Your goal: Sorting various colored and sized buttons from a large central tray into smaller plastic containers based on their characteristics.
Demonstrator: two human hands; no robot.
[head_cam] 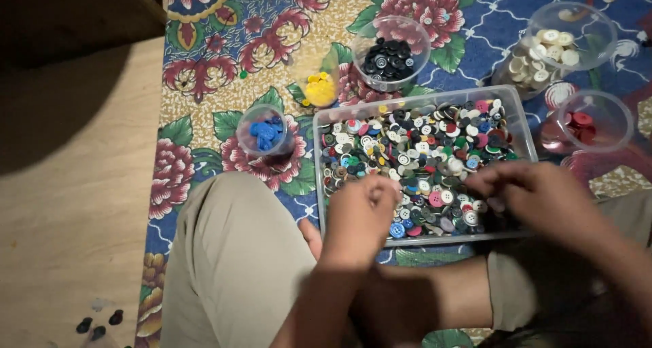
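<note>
Floral mat [224, 56]; both hands [356, 215] in clear plastic bin [519, 117] w/ round buttons [414, 144]

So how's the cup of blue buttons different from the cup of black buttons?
The cup of blue buttons looks smaller and sits left of the clear tray, near the person's knee; the cup of black buttons looks wider and sits beyond the tray's far edge. The blue cup holds a small clump, while the black cup holds a fuller layer. Both are clear plastic, upright, on the floral cloth, each holding one colour.
</note>
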